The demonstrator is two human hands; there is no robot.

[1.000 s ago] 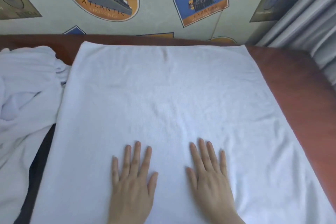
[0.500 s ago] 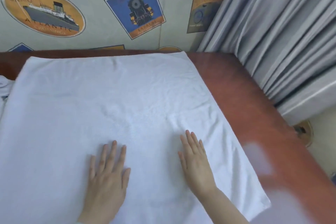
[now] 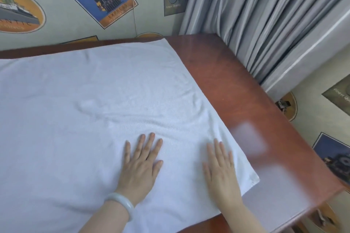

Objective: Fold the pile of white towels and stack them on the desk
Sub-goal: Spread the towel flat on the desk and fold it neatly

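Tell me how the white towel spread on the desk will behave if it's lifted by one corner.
Probably floppy: the towel shows soft ripples beyond the left hand and right hand lying flat on it, so it would likely sag and drape. Its terry surface looks grippy, not slippery. On the glossy desk it may slide when pushed.

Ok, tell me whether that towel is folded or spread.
Spread: the white towel lies flat across the desk, left hand and right hand resting palms-down on it. Layers beneath: cannot tell.
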